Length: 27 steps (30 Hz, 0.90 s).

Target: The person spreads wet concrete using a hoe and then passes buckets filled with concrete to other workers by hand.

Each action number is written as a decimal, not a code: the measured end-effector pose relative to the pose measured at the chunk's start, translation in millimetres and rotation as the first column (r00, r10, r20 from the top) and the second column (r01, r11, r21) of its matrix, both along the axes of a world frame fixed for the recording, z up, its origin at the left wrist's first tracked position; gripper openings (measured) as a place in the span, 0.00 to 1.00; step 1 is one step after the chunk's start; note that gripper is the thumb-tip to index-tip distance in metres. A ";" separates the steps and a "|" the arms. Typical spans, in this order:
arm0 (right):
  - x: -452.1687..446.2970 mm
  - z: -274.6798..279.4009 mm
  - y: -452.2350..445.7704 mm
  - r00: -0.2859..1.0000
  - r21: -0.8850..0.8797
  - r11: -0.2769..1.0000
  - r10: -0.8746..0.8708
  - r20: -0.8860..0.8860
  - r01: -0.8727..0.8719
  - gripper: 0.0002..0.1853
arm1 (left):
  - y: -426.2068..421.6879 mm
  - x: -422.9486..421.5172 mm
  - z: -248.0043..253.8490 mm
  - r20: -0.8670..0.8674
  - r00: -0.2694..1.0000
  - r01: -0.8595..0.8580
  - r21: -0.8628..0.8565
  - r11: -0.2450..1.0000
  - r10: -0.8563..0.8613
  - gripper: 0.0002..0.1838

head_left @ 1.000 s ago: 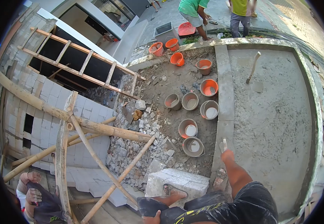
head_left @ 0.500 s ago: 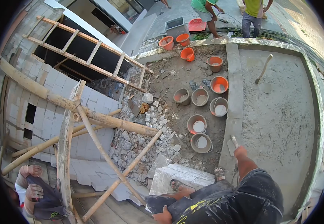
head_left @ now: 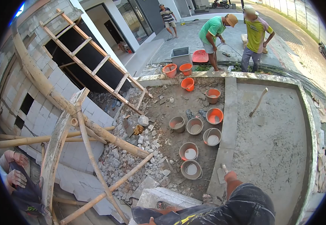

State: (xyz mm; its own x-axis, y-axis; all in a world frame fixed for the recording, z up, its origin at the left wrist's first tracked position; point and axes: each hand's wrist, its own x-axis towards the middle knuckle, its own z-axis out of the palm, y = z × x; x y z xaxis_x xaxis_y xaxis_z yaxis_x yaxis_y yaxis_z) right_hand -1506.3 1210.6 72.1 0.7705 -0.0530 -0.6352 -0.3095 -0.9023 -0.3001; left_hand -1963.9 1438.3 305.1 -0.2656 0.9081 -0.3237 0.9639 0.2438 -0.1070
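My right hand [head_left: 230, 176] is wrapped round the handle of a trowel [head_left: 221, 175], whose flat blade lies against the smooth grey cement strip [head_left: 226, 138]. Right of that strip spreads rough wet concrete [head_left: 271, 150]. In it a wooden-handled tool [head_left: 258, 102] stands tilted, its lower end at the surface. At the bottom edge my left hand [head_left: 148, 221] rests on my dark-clothed leg, thumb apart and partly cut off by the frame. The nearest bucket [head_left: 191, 177] to the trowel has pale material inside.
Several more buckets [head_left: 188, 146] stand on the dirt beside rubble [head_left: 121, 165]. Bamboo poles [head_left: 110, 140] and a wooden ladder [head_left: 91, 69] occupy the left. A white block step [head_left: 163, 197] lies below me. Co-workers [head_left: 212, 35] stand beyond the far wall; another person's hands [head_left: 18, 168] show lower left.
My view has tilted upward, so the scene sits lower and the far co-workers show more fully. My right hand still holds the trowel on the strip; my left hand is nearer the bottom edge.
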 end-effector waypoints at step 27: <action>-29.3 -29.9 1.8 0.836 -0.022 0.837 0.544 -0.072 -0.547 0.21 | -12.0 16.1 33.7 0.181 0.944 -0.299 0.123 0.946 0.275 0.61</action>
